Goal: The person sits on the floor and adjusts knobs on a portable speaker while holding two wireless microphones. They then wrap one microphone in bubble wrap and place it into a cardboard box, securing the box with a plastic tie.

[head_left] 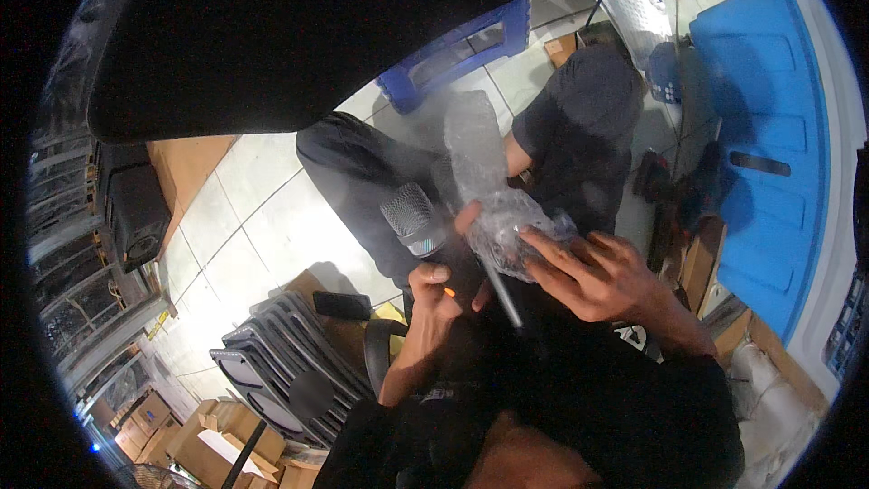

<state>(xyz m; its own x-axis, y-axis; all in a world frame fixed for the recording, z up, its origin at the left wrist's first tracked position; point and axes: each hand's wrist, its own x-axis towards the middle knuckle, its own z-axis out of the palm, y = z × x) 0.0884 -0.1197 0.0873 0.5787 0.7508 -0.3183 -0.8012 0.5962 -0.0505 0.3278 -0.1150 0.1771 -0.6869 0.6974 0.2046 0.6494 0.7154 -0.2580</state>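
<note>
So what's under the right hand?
Crumpled clear plastic shows partly under the right hand, with a grey rod-like thing slanting out beside it. What lies beneath the palm is covered, and I can't tell whether the plastic wraps anything.

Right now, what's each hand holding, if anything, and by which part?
Left hand: apparently the microphone, just below its mesh head; exact grip point hidden. Right hand: clear plastic wrap, by its crumpled near end.
</note>
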